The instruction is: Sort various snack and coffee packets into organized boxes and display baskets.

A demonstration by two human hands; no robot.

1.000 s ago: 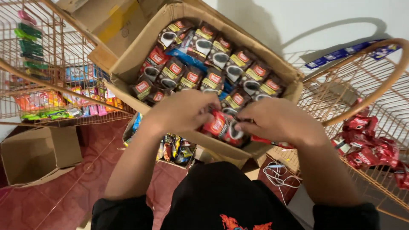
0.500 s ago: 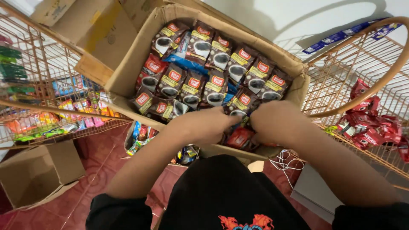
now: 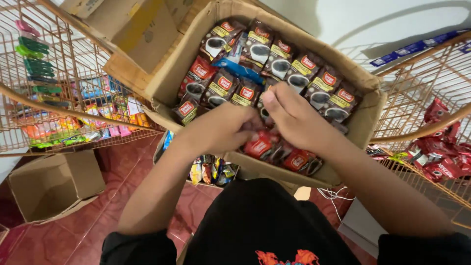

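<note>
Now | left hand [image 3: 223, 130] and right hand [image 3: 294, 118] side by side, both grips clamped on red coffee sachets [image 3: 260, 145] | sachets at near edge of cardboard box [image 3: 171, 73], directly under fingers | strip running left-right between hands

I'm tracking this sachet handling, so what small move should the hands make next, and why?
Probably lift the red sachets clear of the cardboard box: left hand and right hand are both already closed around them at its near edge.
</note>
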